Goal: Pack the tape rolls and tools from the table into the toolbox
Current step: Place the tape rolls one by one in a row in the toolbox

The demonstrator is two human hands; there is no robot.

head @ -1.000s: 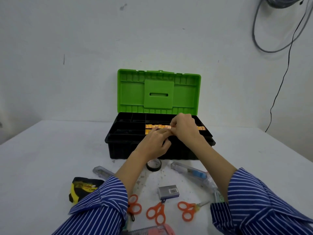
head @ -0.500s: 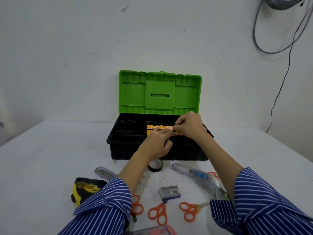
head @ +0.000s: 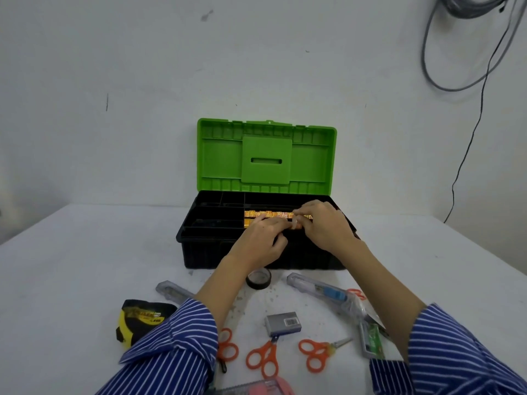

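Lying nearest on the white tabletop (head: 71,275), at the bottom edge, is a clear case with a pink thing inside (head: 256,388), partly cut off. Just beyond it sit three pairs of orange-handled scissors: one (head: 227,347) half under the left striped sleeve (head: 174,349), one in the middle (head: 263,359) and one to the right (head: 316,353). A small grey box with a barcode (head: 283,324) touches the tip of the middle pair. Left of the sleeve lies a black-and-yellow tape measure (head: 142,319), with a clear grey-capped tool case (head: 171,292) behind it. On the right a green-labelled clear packet (head: 370,339) and a long clear case holding a blue tool (head: 319,289) lie beside the right forearm. A black tape roll (head: 259,278) lies flat just before the toolbox (head: 205,252), still outside it.

Both hands reach over the black tray of the toolbox. The left hand (head: 261,242) has its fingers curled, the tips pressed on a row of small orange-yellow rolls (head: 262,215) in a right-hand compartment. The right hand (head: 325,226) pinches a pale small piece (head: 295,223) at that row between thumb and forefinger. The left compartments look dark; their contents cannot be told. The green lid (head: 266,155) stands upright against the white wall (head: 142,81), where grey cables (head: 456,67) hang at top right
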